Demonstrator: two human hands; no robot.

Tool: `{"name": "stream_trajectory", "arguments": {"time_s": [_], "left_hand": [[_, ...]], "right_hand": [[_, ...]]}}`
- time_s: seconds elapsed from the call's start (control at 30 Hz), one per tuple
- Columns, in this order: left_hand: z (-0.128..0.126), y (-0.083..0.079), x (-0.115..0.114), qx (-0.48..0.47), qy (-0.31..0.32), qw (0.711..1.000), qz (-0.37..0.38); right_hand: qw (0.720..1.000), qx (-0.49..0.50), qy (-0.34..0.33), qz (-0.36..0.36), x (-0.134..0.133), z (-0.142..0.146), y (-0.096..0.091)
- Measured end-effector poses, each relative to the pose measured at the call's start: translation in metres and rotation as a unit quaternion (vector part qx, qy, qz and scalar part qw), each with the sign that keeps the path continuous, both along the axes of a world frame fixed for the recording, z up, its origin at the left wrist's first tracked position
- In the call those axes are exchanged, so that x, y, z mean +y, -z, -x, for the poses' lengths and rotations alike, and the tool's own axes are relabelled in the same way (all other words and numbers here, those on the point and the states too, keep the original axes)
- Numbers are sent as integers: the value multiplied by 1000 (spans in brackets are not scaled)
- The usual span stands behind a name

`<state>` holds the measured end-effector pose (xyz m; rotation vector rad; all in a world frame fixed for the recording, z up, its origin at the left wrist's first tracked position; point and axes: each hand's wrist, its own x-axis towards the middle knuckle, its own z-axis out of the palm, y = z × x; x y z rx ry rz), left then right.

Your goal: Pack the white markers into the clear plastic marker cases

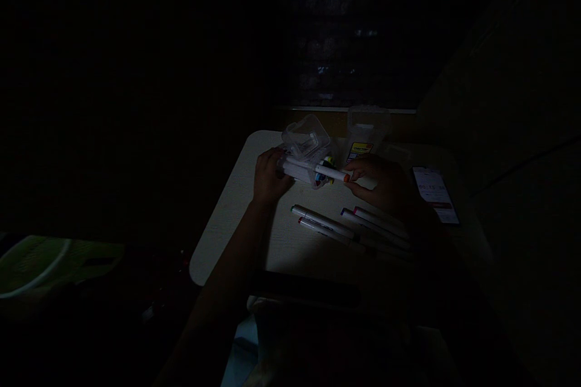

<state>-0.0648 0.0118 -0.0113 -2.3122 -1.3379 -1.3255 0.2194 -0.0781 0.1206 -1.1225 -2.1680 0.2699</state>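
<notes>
The left grip [269, 178] clasps the case [296, 170], its lid [309, 135] up; the right grip [376, 176] pinches a pen [333, 172] at its orange end, before the case's mouth; loose pens [323, 221] lie nearer on the counter [236, 208] — phone [436, 195] rightward, tub [368, 123] behind.

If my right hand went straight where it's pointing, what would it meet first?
Probably the clear box in your left hand, led by the white marker your right hand holds. Dim light leaves depth unclear.
</notes>
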Motion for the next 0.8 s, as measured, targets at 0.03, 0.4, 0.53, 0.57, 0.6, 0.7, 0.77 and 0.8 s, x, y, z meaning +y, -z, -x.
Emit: {"name": "stream_trajectory", "arguments": {"time_s": [0.03, 0.4, 0.53, 0.57, 0.6, 0.7, 0.77, 0.8], "left_hand": [[0, 0, 0, -1, -2, 1000, 4], [-1, -2, -1, 3, -9, 1000, 7], [1, 0, 1, 10, 0, 1000, -10], [1, 0, 1, 9, 2, 1000, -11], [1, 0, 1, 8, 4, 1000, -13], [0, -1, 1, 6, 9, 1000, -23], [0, -2, 1, 4, 11, 1000, -25], [0, -2, 0, 4, 9, 1000, -21]], "right_hand": [[1000, 2, 2, 1, 0, 0, 0], [989, -40, -12, 138, -1, 4, 12], [959, -130, -28, 250, -2, 11, 27], [950, -149, -33, 272, -3, 13, 31], [943, -165, -41, 287, -3, 15, 34], [934, -205, -65, 286, -5, 22, 40], [932, -232, -79, 266, -7, 27, 40], [932, -243, -86, 257, -8, 30, 40]]}}
